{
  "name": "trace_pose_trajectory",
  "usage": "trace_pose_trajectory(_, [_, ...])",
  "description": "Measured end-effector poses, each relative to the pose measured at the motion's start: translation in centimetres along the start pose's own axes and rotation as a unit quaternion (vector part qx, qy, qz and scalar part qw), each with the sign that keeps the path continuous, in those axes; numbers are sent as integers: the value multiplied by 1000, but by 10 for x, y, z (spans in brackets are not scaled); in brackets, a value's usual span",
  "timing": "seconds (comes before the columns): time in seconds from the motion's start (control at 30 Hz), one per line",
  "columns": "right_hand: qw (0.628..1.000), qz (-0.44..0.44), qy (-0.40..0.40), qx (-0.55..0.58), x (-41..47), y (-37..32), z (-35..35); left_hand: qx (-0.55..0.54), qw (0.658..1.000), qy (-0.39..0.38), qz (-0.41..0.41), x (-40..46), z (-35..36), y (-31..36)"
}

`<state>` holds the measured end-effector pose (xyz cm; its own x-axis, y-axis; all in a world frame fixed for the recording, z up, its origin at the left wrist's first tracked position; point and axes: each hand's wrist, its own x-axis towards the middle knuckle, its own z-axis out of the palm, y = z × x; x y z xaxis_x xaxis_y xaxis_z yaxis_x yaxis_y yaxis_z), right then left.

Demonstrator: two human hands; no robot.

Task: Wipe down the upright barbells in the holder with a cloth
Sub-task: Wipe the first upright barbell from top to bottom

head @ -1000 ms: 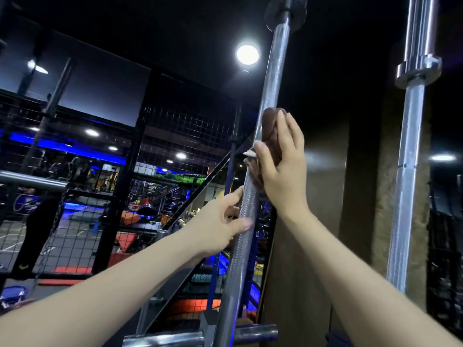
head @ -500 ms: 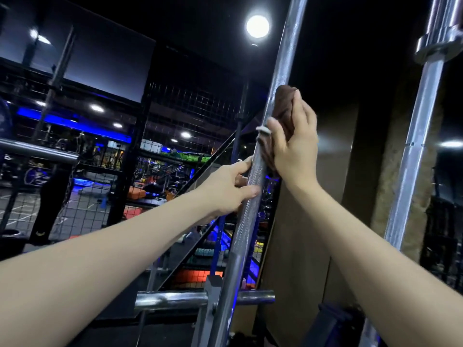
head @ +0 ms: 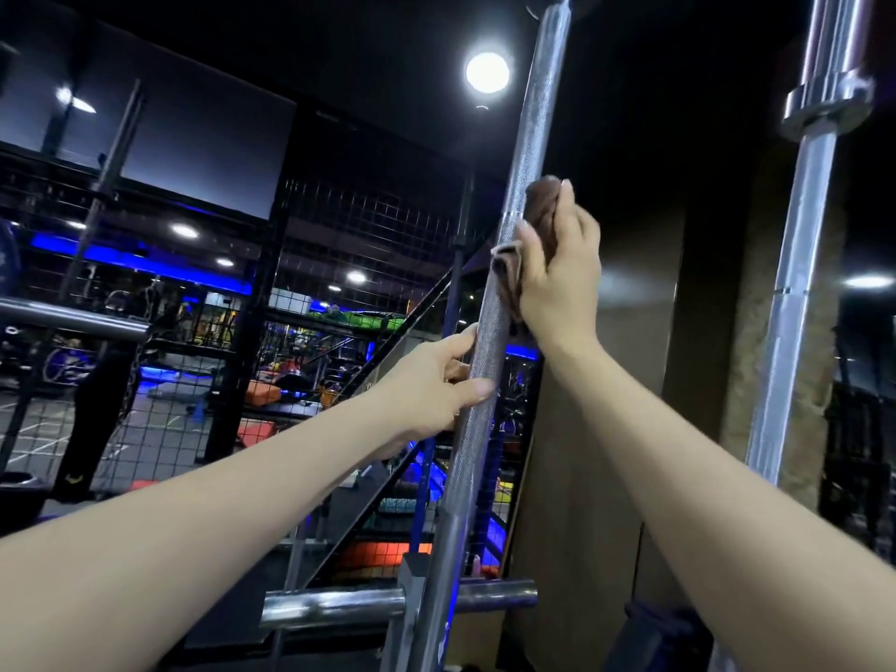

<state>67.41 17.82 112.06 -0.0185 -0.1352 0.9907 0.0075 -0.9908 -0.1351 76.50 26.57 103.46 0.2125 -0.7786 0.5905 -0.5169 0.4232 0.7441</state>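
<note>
Cloth (head: pixel 543 206) slid lower; barbell (head: pixel 514 225) upright, leaning right.

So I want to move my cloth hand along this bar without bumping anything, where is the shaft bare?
Bare shaft runs above the cloth up the barbell, and below the left hand down to the holder rail. It is crowded between the left hand and right hand.

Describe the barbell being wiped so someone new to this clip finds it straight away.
Two upright steel bars stand in view. Take the barbell in the middle, running up past the round ceiling light. Unlike the smooth bar at right, it is knurled, with the left hand gripping it and the right hand pressing a brown cloth on it.
</note>
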Motion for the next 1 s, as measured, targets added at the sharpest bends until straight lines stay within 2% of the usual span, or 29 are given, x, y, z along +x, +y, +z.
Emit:
trace_pose_trajectory(0.13, [1000,10,-3,12,-12,-4,2,5,1000,1,-1,0,-2,0])
trace_pose_trajectory(0.27, [999,6,-49,2,-63,-2,-1,24,1000,10,2,-1,-2,0])
trace_pose_trajectory(0.53, [998,-20,-26,-54,20,-4,5,32,999,11,6,3,0,-4])
trace_pose_trajectory(0.67, [997,-42,-41,-50,-19,-3,5,28,999,13,-5,2,0,-3])
trace_pose_trajectory(0.77, [984,-96,-58,-139,-48,-6,-1,46,999,17,-11,1,0,-2])
trace_pose_trajectory(0.87, [964,-145,-37,-221,-23,-14,-7,51,998,27,-14,0,2,-1])
trace_pose_trajectory(1.0, [944,-186,-43,-270,9,-14,-8,48,998,29,-18,1,0,-2])
